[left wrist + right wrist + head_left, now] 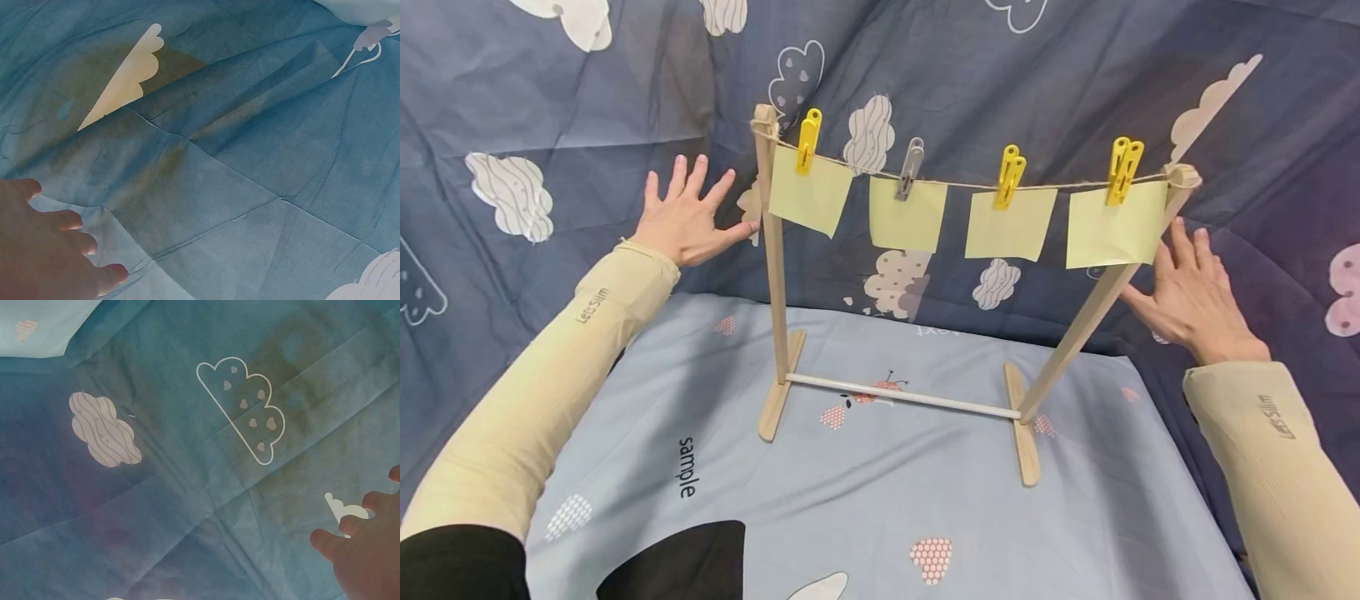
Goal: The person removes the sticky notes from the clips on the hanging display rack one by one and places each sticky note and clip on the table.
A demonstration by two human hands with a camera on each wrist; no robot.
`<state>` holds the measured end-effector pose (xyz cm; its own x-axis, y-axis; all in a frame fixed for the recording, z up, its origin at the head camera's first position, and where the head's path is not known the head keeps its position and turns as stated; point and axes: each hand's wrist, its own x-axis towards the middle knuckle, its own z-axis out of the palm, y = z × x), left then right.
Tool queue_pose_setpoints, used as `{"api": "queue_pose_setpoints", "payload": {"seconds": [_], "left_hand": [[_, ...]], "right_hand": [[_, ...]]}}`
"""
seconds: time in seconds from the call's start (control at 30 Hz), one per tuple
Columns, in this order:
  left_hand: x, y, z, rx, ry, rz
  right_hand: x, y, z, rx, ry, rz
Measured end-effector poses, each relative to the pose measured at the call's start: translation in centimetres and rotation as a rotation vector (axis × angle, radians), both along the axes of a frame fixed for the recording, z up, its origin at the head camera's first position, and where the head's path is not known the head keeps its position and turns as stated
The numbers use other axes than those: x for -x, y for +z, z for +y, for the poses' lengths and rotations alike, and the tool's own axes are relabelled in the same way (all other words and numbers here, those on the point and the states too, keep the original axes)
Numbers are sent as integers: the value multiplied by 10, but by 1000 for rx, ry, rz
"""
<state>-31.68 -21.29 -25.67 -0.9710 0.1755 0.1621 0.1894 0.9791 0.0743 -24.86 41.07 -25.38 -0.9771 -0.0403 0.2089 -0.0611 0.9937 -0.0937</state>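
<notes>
A wooden stand with a left post (776,283) and a right post (1075,333) stands upright on the bed-like surface. Between the post tops runs a thin string (955,182). Several pale yellow paper notes (809,193) hang from it, clipped by yellow clothespins (808,140) and one grey clothespin (909,170). My left hand (688,218) is spread beside the left post, its thumb tip close to it; contact is unclear. My right hand (1198,296) is spread beside and behind the right post, which partly hides its fingertips. Both hands hold nothing. Each wrist view shows bent fingertips of the left hand (53,250) and right hand (369,540) against cloth.
A white rod (902,394) joins the stand's two wooden feet (782,387) low down. Light blue printed cloth (850,500) covers the surface. Dark blue cloud-printed fabric (647,92) hangs behind. A black patch (685,562) is at the near edge.
</notes>
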Motion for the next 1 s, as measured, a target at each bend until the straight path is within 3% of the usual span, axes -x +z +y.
{"api": "queue_pose_setpoints", "payload": {"seconds": [0.47, 1.0], "left_hand": [[-10, 0, -4, 24, 8, -38], [-30, 4, 7, 22, -55, 80]], "right_hand": [[-1, -4, 2, 21, 11, -3], [-19, 6, 5, 36, 40, 57]]}}
